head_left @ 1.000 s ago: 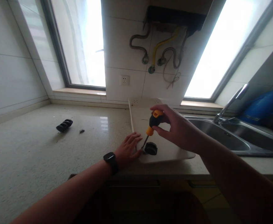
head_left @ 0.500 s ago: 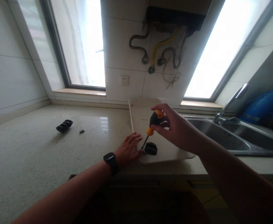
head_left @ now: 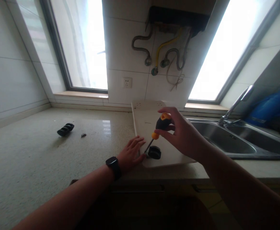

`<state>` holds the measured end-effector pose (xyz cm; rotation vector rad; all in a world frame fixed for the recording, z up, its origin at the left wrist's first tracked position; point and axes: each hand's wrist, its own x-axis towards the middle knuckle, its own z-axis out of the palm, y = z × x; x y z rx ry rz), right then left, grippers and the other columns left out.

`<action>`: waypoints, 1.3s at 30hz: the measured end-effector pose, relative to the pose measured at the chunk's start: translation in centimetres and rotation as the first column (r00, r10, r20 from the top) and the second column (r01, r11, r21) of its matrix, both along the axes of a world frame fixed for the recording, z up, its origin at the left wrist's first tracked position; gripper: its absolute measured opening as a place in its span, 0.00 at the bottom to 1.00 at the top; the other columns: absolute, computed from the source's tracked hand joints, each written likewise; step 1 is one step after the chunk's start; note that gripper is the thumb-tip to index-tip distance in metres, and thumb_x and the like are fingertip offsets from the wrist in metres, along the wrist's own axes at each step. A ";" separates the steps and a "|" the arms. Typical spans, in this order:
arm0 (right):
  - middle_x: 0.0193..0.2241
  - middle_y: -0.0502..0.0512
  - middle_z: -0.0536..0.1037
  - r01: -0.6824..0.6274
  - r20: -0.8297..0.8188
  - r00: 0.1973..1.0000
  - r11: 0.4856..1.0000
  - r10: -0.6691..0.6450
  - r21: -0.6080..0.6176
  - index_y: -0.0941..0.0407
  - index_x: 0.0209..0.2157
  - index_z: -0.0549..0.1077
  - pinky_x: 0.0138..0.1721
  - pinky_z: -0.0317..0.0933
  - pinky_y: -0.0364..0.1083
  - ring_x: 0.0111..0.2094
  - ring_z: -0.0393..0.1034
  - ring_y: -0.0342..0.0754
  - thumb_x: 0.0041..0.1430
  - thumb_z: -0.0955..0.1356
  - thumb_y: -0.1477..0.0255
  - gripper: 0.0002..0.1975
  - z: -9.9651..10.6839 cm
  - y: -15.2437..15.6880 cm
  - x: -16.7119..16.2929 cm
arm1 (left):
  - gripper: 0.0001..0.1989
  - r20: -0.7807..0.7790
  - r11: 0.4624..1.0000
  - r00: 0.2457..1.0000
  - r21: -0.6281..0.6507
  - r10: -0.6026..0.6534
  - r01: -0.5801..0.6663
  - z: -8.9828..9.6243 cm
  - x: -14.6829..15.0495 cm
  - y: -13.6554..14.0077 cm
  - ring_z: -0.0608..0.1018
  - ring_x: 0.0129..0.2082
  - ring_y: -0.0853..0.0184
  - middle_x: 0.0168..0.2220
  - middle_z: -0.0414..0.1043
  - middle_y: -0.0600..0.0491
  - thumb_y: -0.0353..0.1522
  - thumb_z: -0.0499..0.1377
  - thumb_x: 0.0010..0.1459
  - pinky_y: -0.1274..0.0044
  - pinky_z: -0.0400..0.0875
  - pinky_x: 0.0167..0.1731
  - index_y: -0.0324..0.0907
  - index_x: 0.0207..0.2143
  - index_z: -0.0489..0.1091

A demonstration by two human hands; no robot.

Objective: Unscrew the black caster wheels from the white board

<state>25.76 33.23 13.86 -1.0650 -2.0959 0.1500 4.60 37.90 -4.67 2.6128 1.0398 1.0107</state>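
My right hand [head_left: 182, 135] grips the black-and-orange handle of a screwdriver [head_left: 163, 121], its fingertips around the handle. The shaft slants down to the left, its tip beside a black plastic piece [head_left: 154, 152] at the near left corner of a white board [head_left: 168, 159]. What the tip touches is too small to make out. My left hand [head_left: 133, 151], with a black watch [head_left: 113, 166] on the wrist, lies with fingers stretched out over the board's left edge. Its thumb reaches to the screwdriver tip.
On the speckled counter [head_left: 34, 153] at left lie another black ridged piece [head_left: 65, 129] and several small screws [head_left: 83, 135]. A double steel sink [head_left: 220, 137] with a tap [head_left: 236, 105] is at right, beside something blue [head_left: 271, 108]. Hoses [head_left: 140, 48] hang on the wall ahead.
The screwdriver handle has turned in my right hand and leans a little more to the right. My left hand and the board stay in place.
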 end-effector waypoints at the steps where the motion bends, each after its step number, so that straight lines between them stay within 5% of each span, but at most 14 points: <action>1: 0.48 0.58 0.73 -0.019 -0.022 1.000 1.000 0.018 -0.019 0.51 0.58 0.64 0.43 0.75 0.52 0.43 0.75 0.51 0.57 0.72 0.73 0.28 -0.1 0.0 0.0 | 0.28 0.002 1.000 1.000 -0.001 -0.001 0.001 0.0 0.0 0.0 0.55 0.70 0.56 0.67 0.59 0.44 0.43 0.55 0.68 0.57 0.56 0.68 0.42 0.66 0.57; 7: 0.56 0.56 0.70 -0.124 -0.047 0.991 0.991 0.122 -0.041 0.46 0.63 0.61 0.53 0.74 0.54 0.53 0.73 0.52 0.60 0.68 0.76 0.31 -0.4 -0.4 0.4 | 0.28 0.010 1.000 1.000 -0.009 -0.003 0.003 0.1 -0.1 0.0 0.55 0.70 0.55 0.67 0.59 0.44 0.42 0.55 0.68 0.57 0.56 0.68 0.43 0.66 0.57; 20: 0.58 0.57 0.68 -0.129 -0.096 0.988 0.990 0.124 -0.049 0.45 0.65 0.60 0.54 0.74 0.55 0.55 0.71 0.53 0.60 0.68 0.76 0.33 -0.6 -0.9 1.3 | 0.28 0.027 1.000 0.999 -0.006 -0.019 0.019 0.2 0.0 -0.1 0.56 0.70 0.54 0.67 0.60 0.43 0.42 0.55 0.68 0.54 0.56 0.67 0.43 0.66 0.57; 28: 0.53 0.56 0.71 -0.111 -0.356 0.930 0.993 0.094 -0.029 0.47 0.60 0.63 0.52 0.74 0.54 0.49 0.77 0.51 0.58 0.72 0.75 0.30 -1.2 -0.5 2.2 | 0.27 0.030 1.000 1.000 -0.023 -0.004 0.005 0.3 0.0 -0.2 0.57 0.70 0.54 0.66 0.61 0.43 0.41 0.57 0.67 0.55 0.57 0.67 0.42 0.64 0.59; 32: 0.47 0.52 0.74 -0.070 -0.644 0.764 0.997 0.029 -0.037 0.50 0.54 0.67 0.47 0.76 0.51 0.41 0.79 0.47 0.55 0.74 0.74 0.26 -3.3 1.6 3.2 | 0.27 0.024 0.999 1.000 -0.030 -0.009 0.010 0.3 0.0 -0.1 0.56 0.70 0.54 0.67 0.60 0.43 0.41 0.56 0.67 0.56 0.56 0.68 0.42 0.64 0.59; 36: 0.40 0.47 0.77 -0.136 -0.926 0.362 0.977 -0.102 -0.161 0.50 0.48 0.69 0.41 0.76 0.44 0.40 0.77 0.43 0.49 0.76 0.74 0.25 -6.7 4.2 3.4 | 0.27 0.031 0.999 0.999 -0.046 -0.010 0.011 0.4 0.0 -0.1 0.56 0.70 0.53 0.66 0.61 0.43 0.41 0.56 0.67 0.54 0.58 0.67 0.43 0.64 0.59; 39: 0.37 0.46 0.78 -0.246 -0.972 0.178 0.949 -0.154 -0.196 0.51 0.48 0.70 0.41 0.75 0.43 0.38 0.77 0.41 0.46 0.78 0.73 0.27 -9.5 5.8 2.9 | 0.26 0.048 0.999 0.999 -0.049 -0.015 0.017 0.5 -0.1 -0.1 0.58 0.69 0.53 0.66 0.60 0.43 0.41 0.58 0.66 0.54 0.58 0.66 0.43 0.63 0.61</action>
